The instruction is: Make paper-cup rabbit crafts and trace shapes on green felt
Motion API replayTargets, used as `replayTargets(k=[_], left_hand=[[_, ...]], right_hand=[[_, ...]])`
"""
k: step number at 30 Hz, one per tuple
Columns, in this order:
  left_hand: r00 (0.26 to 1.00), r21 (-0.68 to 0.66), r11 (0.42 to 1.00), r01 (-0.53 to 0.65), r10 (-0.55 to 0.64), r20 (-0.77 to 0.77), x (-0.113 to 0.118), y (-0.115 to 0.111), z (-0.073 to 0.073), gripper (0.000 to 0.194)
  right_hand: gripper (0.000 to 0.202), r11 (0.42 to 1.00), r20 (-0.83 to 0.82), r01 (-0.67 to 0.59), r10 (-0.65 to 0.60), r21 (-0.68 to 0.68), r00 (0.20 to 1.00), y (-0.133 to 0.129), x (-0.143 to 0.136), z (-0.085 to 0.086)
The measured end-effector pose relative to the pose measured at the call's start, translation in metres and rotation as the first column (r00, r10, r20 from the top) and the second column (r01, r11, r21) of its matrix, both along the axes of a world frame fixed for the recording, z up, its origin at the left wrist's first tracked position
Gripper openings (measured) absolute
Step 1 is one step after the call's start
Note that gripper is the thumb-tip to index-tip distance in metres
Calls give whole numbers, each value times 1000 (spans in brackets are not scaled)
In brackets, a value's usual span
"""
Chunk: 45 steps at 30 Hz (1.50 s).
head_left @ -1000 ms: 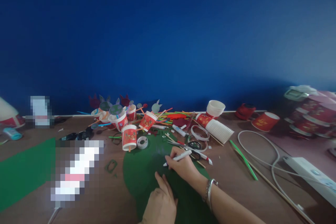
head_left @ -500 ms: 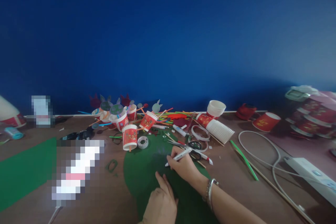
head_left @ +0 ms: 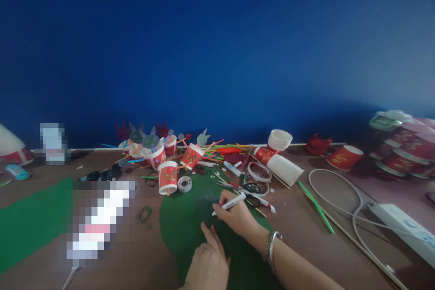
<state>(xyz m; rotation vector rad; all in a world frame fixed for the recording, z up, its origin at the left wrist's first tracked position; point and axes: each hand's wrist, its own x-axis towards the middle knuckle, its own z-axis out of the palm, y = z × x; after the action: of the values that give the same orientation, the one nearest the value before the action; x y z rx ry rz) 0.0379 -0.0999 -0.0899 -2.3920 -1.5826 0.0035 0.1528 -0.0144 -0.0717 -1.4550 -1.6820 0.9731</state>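
Observation:
My right hand is closed around a white marker pen, its tip down at the surface of a green paper sheet. Faint dark marks show on the sheet just above the tip. With fingers stretched out, my left hand lies flat on the same sheet, below and left of the pen. Scissors with black handles rest just beyond my right hand. A roll of tape sits at the sheet's upper left edge, beside a red paper cup.
Several cups with paper animal shapes stand at the back left. A stack of paper cups lies on its side, back right. A power strip and its cable occupy the right. Another green sheet lies at the left.
My right hand and the marker pen have shifted slightly to the left over the green sheet. My left hand has stayed in place.

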Motion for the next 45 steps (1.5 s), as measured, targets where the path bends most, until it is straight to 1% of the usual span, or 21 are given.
replayTargets(k=[4,8,12,16,19,22,25,27,31,33,35,39,42,45], left_hand=[[1000,-3,1000,6,-6,-5,-1,1,-3,47],[1000,17,1000,6,-6,-18,-1,1,-4,46],[1000,15,1000,5,-5,-13,0,1,-2,46],[1000,16,1000,-14,14,2,1,0,3,45],[1000,46,999,-18,18,6,2,0,7,45],[1000,67,998,-13,13,4,3,0,8,45],[1000,50,999,-6,6,0,2,0,6,44],[1000,41,999,-4,4,-2,1,0,2,44],[1000,17,1000,16,-16,3,-2,0,-6,47],[1000,8,1000,27,-27,5,-3,0,-7,47],[1000,8,1000,28,-28,3,-3,0,-6,46],[1000,22,1000,7,-7,-2,0,0,2,44],[1000,32,999,-7,7,3,2,0,7,45],[1000,27,1000,-15,14,10,2,0,9,44]], right_hand=[[20,1000,22,9,-9,23,1000,0,0,0],[20,999,44,6,-8,40,999,0,1,-1],[19,1000,36,9,-10,29,999,0,1,-3],[19,999,40,16,-18,40,999,1,1,-3],[19,1000,14,16,-16,25,1000,1,0,-1],[20,999,-64,36,-37,-14,997,1,0,3],[22,996,-134,76,-81,-39,988,0,0,6],[21,995,-127,87,-92,-45,988,0,1,6],[19,997,-79,48,-53,-55,996,0,0,5],[19,998,-72,31,-34,-50,997,-1,-1,5],[19,999,-75,22,-25,-44,997,-1,-1,4],[18,999,-76,8,-11,-36,997,-2,0,2],[18,1000,-54,14,-15,-23,998,-2,1,1],[18,1000,-22,23,-23,-1,999,-1,1,-1]])
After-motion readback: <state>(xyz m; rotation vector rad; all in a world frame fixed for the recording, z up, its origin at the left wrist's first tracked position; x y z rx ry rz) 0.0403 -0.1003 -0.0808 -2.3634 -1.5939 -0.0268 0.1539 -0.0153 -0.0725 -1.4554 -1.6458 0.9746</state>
